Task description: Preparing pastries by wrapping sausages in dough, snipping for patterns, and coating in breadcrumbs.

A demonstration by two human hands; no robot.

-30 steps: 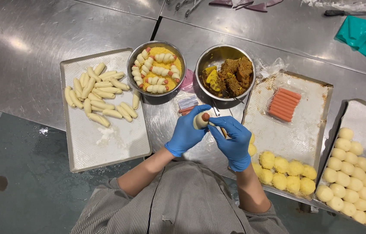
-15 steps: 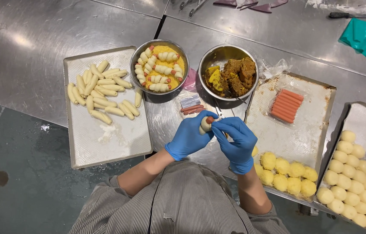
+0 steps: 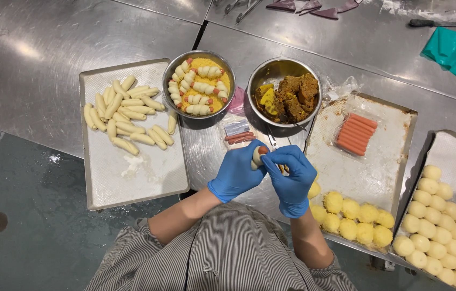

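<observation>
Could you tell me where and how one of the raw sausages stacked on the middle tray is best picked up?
Take the sausage at the top edge of the row, gripping mid-length from above. The sausages lie flat, side by side and touching, so only the outermost one offers a free long side for the grip.

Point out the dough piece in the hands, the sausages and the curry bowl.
dough piece [image 3: 258, 157], head view, its top between the gloved hands
sausages [image 3: 355, 133], head view, middle of row
curry bowl [image 3: 274, 70], head view, bare inner wall

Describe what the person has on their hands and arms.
Both hands wear thin, snug blue disposable gloves, the left hand and the right hand alike, each ending at the wrist. The forearms are bare below rolled-up sleeves of a grey, finely striped shirt. No watch or jewellery shows.
</observation>
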